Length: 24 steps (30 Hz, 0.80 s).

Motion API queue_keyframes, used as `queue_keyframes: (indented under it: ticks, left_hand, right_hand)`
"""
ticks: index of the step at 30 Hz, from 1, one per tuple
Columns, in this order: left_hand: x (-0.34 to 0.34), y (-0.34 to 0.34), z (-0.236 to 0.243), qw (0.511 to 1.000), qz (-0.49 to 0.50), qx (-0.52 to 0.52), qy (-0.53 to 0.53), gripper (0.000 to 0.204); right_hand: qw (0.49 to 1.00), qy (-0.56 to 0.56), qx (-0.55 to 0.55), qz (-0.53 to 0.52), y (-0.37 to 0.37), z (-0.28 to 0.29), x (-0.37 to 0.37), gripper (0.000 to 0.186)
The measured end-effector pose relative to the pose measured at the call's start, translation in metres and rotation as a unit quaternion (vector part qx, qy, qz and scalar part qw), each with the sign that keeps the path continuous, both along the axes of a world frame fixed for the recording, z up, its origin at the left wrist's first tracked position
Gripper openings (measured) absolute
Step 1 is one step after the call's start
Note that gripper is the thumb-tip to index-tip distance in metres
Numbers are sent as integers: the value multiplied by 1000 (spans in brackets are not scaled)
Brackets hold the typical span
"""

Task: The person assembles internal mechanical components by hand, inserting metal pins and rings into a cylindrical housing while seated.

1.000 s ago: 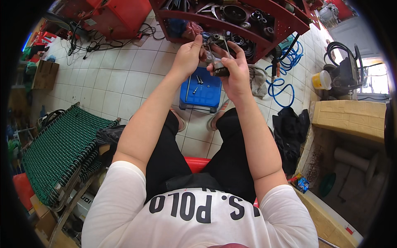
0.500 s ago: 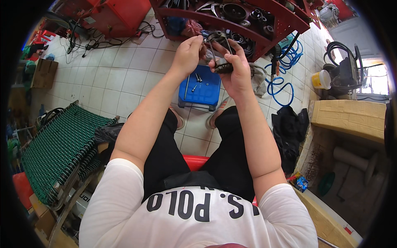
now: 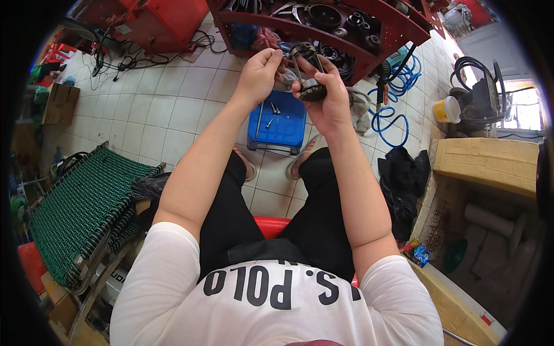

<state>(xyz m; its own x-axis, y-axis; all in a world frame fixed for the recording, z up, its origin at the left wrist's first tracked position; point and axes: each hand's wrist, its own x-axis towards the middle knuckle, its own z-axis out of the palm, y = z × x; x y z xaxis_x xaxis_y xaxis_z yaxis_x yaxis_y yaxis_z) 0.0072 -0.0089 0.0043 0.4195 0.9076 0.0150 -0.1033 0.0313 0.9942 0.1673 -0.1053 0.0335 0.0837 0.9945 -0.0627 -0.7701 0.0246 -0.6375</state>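
Above a blue plastic stool (image 3: 278, 137), my right hand (image 3: 330, 98) is closed around a dark, greasy metal part. This metal part (image 3: 311, 89) has rounded ends joined by thin side bars, with a gap between them. To its left, my left hand (image 3: 261, 75) is closed, with thumb and forefinger pinched together beside the part's upper end. Whatever the left fingers hold, if anything, is too small and hidden to make out. Several small bolts (image 3: 275, 108) and a thin rod (image 3: 259, 120) lie on the stool top.
Beyond my hands stands a red metal rack (image 3: 288, 24) filled with metal parts. A blue hose (image 3: 398, 131) coils on the tiled floor at right, with a black cloth (image 3: 404, 179) nearer. At left is a green woven folding bed (image 3: 92, 202). A yellowish box (image 3: 485, 162) sits far right.
My left hand has shifted slightly, and its fingertips sit a little differently beside the metal part. The right hand keeps its hold, with the part turned slightly.
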Motion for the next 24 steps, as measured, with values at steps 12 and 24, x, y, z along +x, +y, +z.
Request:
queue_keyframes:
  ticks: [12, 24]
  left_hand:
    - [-1, -2, 16, 997, -1, -71, 36, 39]
    - [3, -3, 2, 998, -12, 58, 32, 33]
  right_hand:
    - [996, -81, 14, -30, -1, -1, 3, 63]
    - [993, -109, 46, -28, -1, 3, -2, 64]
